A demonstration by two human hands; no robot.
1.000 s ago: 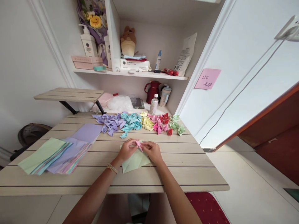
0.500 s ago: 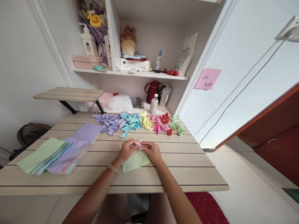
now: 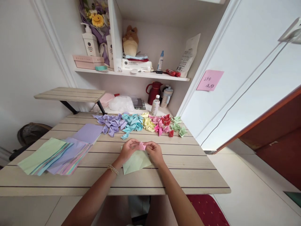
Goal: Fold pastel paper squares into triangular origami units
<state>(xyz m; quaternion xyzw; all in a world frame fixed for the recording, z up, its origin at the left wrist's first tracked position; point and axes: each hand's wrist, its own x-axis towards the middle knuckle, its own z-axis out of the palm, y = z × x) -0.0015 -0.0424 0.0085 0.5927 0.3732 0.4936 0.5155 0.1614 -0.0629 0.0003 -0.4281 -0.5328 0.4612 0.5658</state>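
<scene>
A small folded piece of pink paper is pinched between my two hands, above the table. My left hand grips its left side, with the fingers closed. On its right side, my right hand is closed on the same paper. Beneath the hands lies a pale green sheet of paper with crease lines, partly covered by my left hand. Beyond them spread folded paper pieces in groups: purple, blue, yellow, pink, red and green.
Fanned stacks of coloured paper lie at the left of the slatted table. A small raised stand is behind them. A bottle and a dark red jug stand at the back, under a loaded shelf.
The pink paper has been turned between my fingers and now shows a broader, triangular face. My hands have drawn slightly apart. The green sheet has stayed in place.
</scene>
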